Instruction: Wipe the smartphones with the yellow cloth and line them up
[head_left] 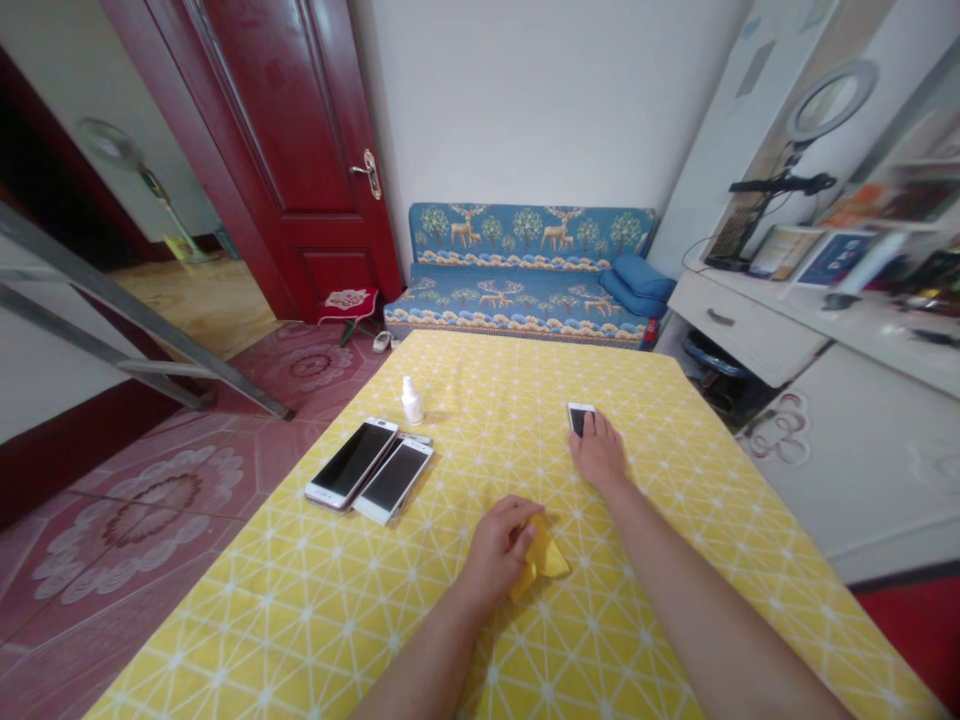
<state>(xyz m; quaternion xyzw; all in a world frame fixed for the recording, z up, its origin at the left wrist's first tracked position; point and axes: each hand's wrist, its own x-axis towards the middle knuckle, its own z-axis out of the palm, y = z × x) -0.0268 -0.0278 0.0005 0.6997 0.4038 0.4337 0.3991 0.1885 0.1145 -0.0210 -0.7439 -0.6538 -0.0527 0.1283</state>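
My left hand (497,548) is closed around a yellow cloth (551,556) near the middle of the table, the fingers bunching one end while a pointed corner sticks out to the right. Farther forward and to the right, my right hand (599,450) grips a white smartphone (577,416) by its near part, thumb along the left side and fingers over the dark screen. The hand hides much of this phone. On the left, a larger white-framed smartphone (352,462) lies beside a white smartphone (395,478), and part of another device shows beneath them.
A small white spray bottle (411,402) stands behind the left phones. The yellow patterned tablecloth (465,660) covers the table. Beyond it is a blue sofa (517,285); a white cabinet (885,440) stands to the right, a metal ladder-like frame (172,335) to the left.
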